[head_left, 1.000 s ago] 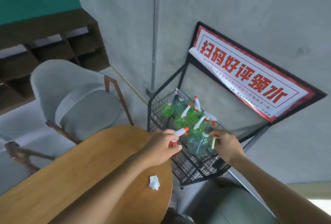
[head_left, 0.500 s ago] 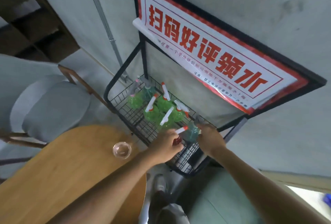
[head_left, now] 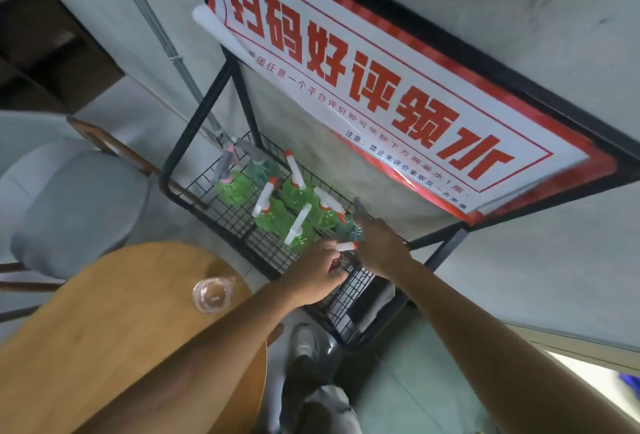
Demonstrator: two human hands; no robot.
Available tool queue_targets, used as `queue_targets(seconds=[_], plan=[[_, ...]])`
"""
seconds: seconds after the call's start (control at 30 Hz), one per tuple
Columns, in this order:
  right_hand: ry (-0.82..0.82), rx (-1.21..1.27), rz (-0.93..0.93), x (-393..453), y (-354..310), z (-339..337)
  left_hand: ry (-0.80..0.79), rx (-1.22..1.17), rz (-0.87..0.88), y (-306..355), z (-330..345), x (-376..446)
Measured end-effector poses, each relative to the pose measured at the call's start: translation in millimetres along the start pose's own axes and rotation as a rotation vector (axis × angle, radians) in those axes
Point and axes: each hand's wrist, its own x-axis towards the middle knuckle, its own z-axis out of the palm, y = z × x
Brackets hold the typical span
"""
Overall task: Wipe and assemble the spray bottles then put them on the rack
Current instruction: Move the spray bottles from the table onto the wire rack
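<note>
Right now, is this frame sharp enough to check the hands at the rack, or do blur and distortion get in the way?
Head view: motion blur smears both hands, so the left hand and right hand grip details are soft; wide-angle bending tilts the sign and the rack; lighting even, no harsh glare.

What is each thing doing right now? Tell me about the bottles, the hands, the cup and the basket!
Green spray bottles: upright in the basket, spray heads on.
Teal bottle: in the basket, held by the right hand.
Left hand: grips a red-tipped spray head.
Right hand: fingers curled on the teal bottle.
Clear cup: upright on the table.
Wire basket: holding bottles.
</note>
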Motion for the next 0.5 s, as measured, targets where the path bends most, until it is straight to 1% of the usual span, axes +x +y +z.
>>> queue_targets(seconds=[0.1, 0.3, 0.5], plan=[[-0.019, -0.009, 0.043, 0, 4, -1, 0.016, 0.017, -0.004, -4, 1, 0], [-0.007, -0.076, 0.025, -11, -4, -6, 0.027, 0.032, 0.009, -6, -7, -14], [0.067, -0.097, 0.065, -30, -30, -12, 0.113, -0.018, 0.037, -16, -21, -56]])
